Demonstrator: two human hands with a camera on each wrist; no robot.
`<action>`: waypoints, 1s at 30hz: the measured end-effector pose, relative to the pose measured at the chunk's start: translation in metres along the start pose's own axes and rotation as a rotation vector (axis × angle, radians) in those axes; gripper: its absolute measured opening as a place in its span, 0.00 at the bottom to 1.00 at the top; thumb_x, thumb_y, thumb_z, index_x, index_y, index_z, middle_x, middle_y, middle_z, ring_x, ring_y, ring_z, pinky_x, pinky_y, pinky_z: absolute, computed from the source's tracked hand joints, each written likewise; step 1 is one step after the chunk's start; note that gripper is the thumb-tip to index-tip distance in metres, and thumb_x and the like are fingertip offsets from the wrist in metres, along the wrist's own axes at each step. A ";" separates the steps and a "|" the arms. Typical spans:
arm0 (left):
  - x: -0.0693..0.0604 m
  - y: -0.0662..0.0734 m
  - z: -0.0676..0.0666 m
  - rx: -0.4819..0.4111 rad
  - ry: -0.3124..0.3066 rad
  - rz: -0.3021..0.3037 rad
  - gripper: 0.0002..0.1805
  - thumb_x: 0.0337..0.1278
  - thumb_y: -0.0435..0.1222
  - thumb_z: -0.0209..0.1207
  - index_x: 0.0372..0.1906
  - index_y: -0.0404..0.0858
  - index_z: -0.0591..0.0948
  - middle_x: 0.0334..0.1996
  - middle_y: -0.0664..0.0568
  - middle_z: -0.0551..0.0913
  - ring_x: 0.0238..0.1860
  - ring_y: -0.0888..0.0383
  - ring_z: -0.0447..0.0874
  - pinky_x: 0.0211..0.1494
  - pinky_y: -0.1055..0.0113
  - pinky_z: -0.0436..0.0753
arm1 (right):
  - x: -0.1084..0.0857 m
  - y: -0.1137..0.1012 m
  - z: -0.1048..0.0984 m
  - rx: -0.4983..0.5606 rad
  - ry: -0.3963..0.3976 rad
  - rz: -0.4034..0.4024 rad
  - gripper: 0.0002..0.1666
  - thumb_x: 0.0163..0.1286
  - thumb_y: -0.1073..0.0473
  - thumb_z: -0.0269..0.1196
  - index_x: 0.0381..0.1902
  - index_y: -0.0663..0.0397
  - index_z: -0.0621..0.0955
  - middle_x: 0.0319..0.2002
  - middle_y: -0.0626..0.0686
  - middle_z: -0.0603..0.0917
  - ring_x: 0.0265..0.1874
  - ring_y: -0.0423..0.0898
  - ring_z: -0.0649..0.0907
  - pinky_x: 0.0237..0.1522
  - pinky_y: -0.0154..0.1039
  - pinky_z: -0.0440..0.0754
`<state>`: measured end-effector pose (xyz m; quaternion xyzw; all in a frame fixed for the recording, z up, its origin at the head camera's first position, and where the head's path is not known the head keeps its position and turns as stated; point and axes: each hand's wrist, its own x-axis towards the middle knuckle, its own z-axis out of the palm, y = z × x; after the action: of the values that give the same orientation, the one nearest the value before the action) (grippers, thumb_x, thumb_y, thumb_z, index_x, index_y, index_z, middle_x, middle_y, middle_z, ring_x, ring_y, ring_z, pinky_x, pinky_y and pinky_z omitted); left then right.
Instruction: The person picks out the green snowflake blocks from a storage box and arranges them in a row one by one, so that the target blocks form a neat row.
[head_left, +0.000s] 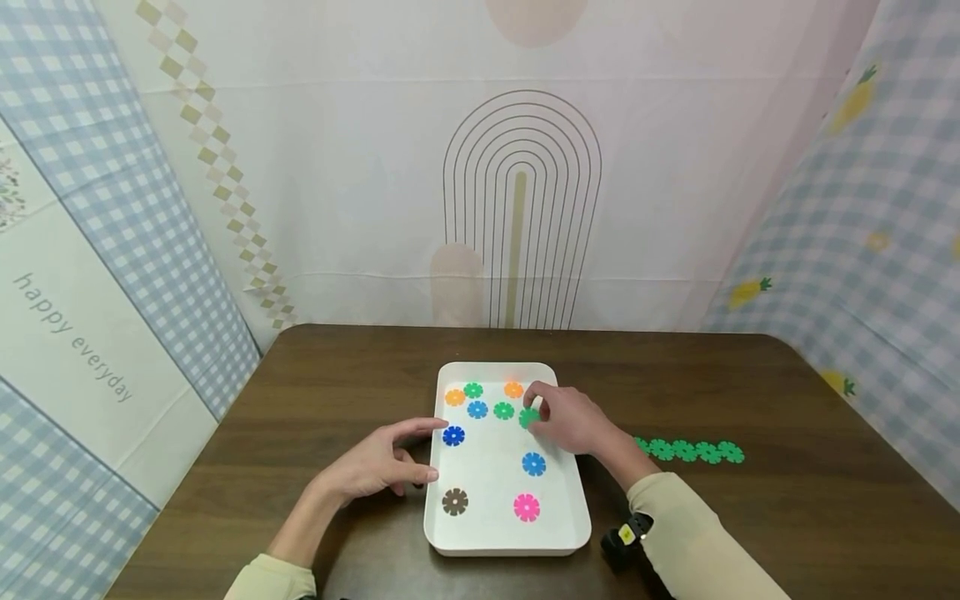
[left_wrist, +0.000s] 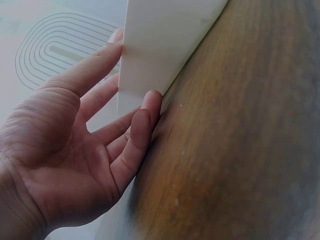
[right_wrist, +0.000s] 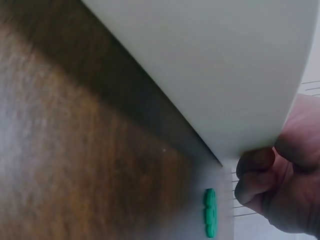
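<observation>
A white tray (head_left: pixel 480 533) holds several flower-shaped notched plastic discs. My left hand (head_left: pixel 367 462) rests at the tray's left rim, fingers loosely extended; thumb and index finger touch the rim near a dark blue disc (head_left: pixel 453 436). In the left wrist view, other fingers lie against the tray's outer wall (left_wrist: pixel 155 45). Over the tray's right side, my right hand (head_left: pixel 570 417) pinches a green disc (head_left: pixel 528 417) between thumb and index finger. The right wrist view shows that hand's curled fingers (right_wrist: pixel 255 185) by the tray wall; the disc is hidden there.
A row of joined green discs (head_left: pixel 693 451) lies on the brown table (head_left: pixel 360 375) right of the tray, partly behind my right forearm. Inside the tray are also a pink disc (head_left: pixel 527 507), a brown disc (head_left: pixel 455 502), and orange, blue and other green discs.
</observation>
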<state>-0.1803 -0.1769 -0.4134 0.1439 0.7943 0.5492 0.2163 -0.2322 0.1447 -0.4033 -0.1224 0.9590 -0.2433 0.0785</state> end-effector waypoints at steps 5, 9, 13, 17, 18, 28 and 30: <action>0.000 0.000 0.000 0.004 0.004 -0.001 0.38 0.59 0.39 0.76 0.75 0.47 0.76 0.76 0.36 0.68 0.27 0.56 0.78 0.32 0.63 0.83 | 0.000 0.003 0.001 0.049 0.008 0.010 0.17 0.69 0.59 0.74 0.53 0.43 0.83 0.35 0.50 0.81 0.34 0.47 0.78 0.35 0.39 0.79; 0.000 0.000 0.000 0.004 0.005 -0.006 0.38 0.59 0.39 0.76 0.75 0.47 0.76 0.76 0.37 0.68 0.27 0.56 0.78 0.32 0.62 0.82 | 0.002 0.007 0.002 0.096 0.020 0.016 0.16 0.68 0.60 0.74 0.51 0.42 0.84 0.36 0.50 0.81 0.35 0.47 0.78 0.35 0.39 0.79; 0.000 0.000 0.000 0.004 0.003 -0.004 0.38 0.60 0.39 0.75 0.75 0.47 0.75 0.76 0.37 0.68 0.27 0.56 0.78 0.32 0.63 0.82 | 0.002 0.010 0.002 0.149 0.026 -0.001 0.15 0.67 0.61 0.75 0.50 0.42 0.86 0.35 0.49 0.82 0.36 0.47 0.78 0.36 0.39 0.78; 0.000 -0.001 0.000 -0.004 -0.006 0.005 0.38 0.60 0.38 0.75 0.75 0.46 0.75 0.75 0.37 0.69 0.26 0.57 0.77 0.31 0.64 0.82 | 0.002 0.011 0.001 0.203 0.027 -0.014 0.15 0.67 0.62 0.75 0.49 0.44 0.88 0.34 0.49 0.83 0.37 0.47 0.78 0.36 0.40 0.78; 0.000 -0.001 0.000 -0.006 -0.008 0.007 0.38 0.60 0.38 0.75 0.75 0.46 0.75 0.75 0.37 0.69 0.26 0.57 0.77 0.31 0.64 0.81 | 0.002 0.012 0.001 0.213 0.028 -0.012 0.15 0.66 0.62 0.75 0.49 0.44 0.88 0.34 0.49 0.83 0.37 0.47 0.78 0.37 0.40 0.78; 0.000 -0.001 0.000 -0.011 -0.011 0.011 0.38 0.60 0.38 0.75 0.75 0.45 0.75 0.75 0.37 0.69 0.25 0.57 0.77 0.31 0.64 0.81 | 0.000 0.014 -0.003 0.282 0.020 -0.004 0.14 0.65 0.63 0.75 0.49 0.47 0.90 0.33 0.50 0.85 0.39 0.48 0.79 0.36 0.39 0.79; 0.000 -0.001 0.000 -0.012 -0.010 0.010 0.38 0.60 0.38 0.75 0.75 0.45 0.75 0.76 0.37 0.69 0.26 0.57 0.77 0.31 0.64 0.81 | 0.000 0.014 -0.004 0.285 0.016 -0.004 0.14 0.66 0.63 0.75 0.49 0.47 0.90 0.34 0.50 0.85 0.39 0.48 0.80 0.36 0.39 0.80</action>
<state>-0.1799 -0.1775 -0.4142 0.1496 0.7890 0.5545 0.2184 -0.2360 0.1583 -0.4070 -0.1101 0.9151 -0.3780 0.0867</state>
